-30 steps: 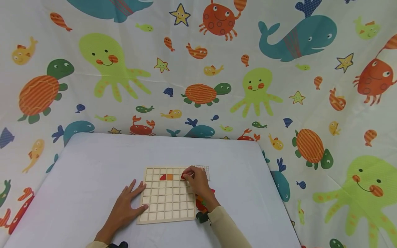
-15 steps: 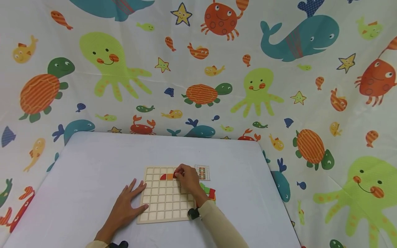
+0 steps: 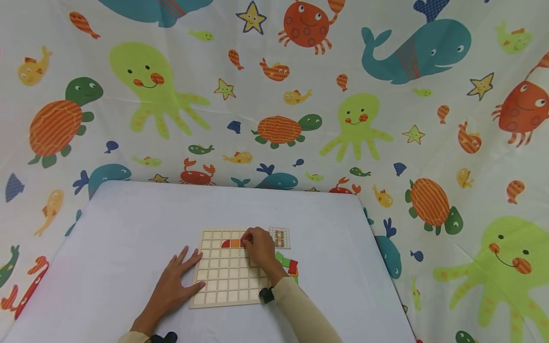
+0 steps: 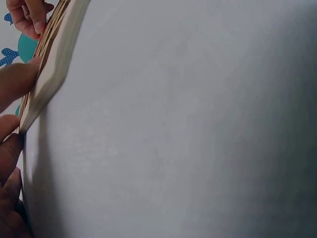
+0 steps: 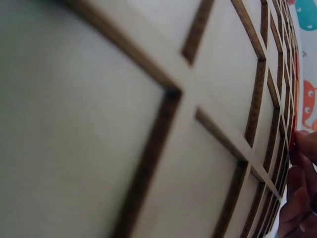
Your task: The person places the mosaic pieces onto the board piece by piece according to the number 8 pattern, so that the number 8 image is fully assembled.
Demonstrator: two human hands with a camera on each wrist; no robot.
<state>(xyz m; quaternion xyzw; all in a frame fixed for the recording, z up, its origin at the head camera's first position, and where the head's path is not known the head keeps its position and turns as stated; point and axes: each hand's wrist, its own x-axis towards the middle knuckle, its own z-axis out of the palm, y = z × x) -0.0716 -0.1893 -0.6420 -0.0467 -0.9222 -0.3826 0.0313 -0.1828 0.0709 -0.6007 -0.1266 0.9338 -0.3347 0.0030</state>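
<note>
A wooden grid board (image 3: 231, 274) lies on the white table. In its second row sit a red rounded piece (image 3: 226, 244) and, beside it, an orange square (image 3: 235, 243). Just right of the orange square, my right hand (image 3: 260, 247) pinches a red piece (image 3: 242, 243) at the board's surface, its fingers partly covering the piece. The spread fingers and thumb of my left hand (image 3: 171, 286) rest on the board's left edge. In the right wrist view, fingertips of the right hand (image 5: 299, 173) touch the red piece (image 5: 293, 131) at the far side of the grid.
A small printed pattern card (image 3: 279, 238) lies at the board's upper right. Loose green pieces (image 3: 286, 262) and a red piece (image 3: 293, 267) lie to the right of the board, partly behind the right forearm. A curtain with sea animals (image 3: 240, 119) hangs behind the table (image 3: 326, 228).
My right hand has moved left along the board with the red piece, to beside the orange square, uncovering the card. My left hand has stayed at the board's edge.
</note>
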